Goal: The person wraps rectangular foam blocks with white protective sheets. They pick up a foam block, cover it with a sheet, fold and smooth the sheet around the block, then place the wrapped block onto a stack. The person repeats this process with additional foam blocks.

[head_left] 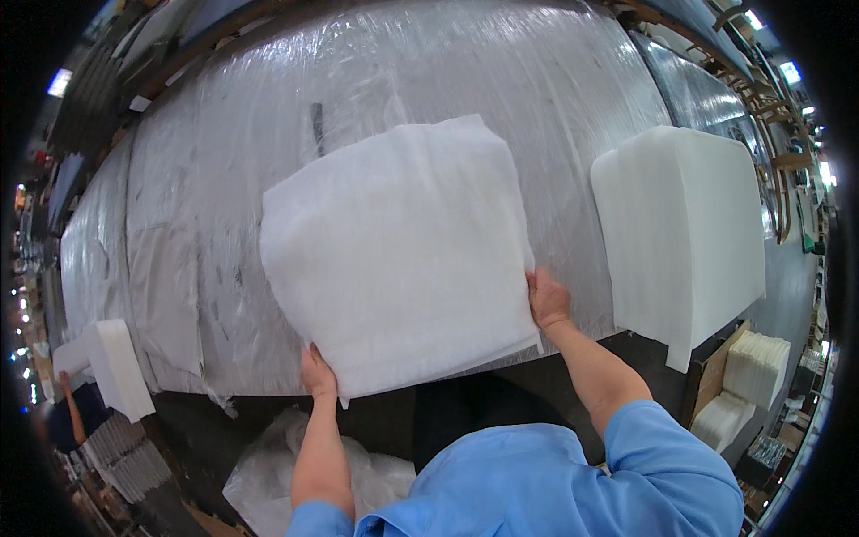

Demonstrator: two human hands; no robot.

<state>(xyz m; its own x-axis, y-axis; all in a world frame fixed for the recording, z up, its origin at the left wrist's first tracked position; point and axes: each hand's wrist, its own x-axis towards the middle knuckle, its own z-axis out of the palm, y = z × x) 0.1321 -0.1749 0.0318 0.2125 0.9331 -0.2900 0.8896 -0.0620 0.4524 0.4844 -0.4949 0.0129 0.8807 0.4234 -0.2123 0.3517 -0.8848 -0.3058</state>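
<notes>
A large white padded sheet, like cushion batting [403, 246], lies in front of me, roughly square with soft, rounded far corners. Its near edge looks layered and reaches the front edge of the plastic-covered table [573, 80]. My left hand [318, 371] is closed on the near left corner, with the fingertips partly hidden. At the lower right side, my right hand [548, 298] grips the edge, its fingers curled around the material. Whether a firmer core sits inside the white layer, I cannot tell.
White foam-like sheets [725, 233] drape over the table at right. More white pads [756, 367] stand in a cardboard box below. Crumpled clear plastic [268, 465] lies on the floor near my left arm. Another person's arm [72, 407] shows at far left beside a white pad [121, 371].
</notes>
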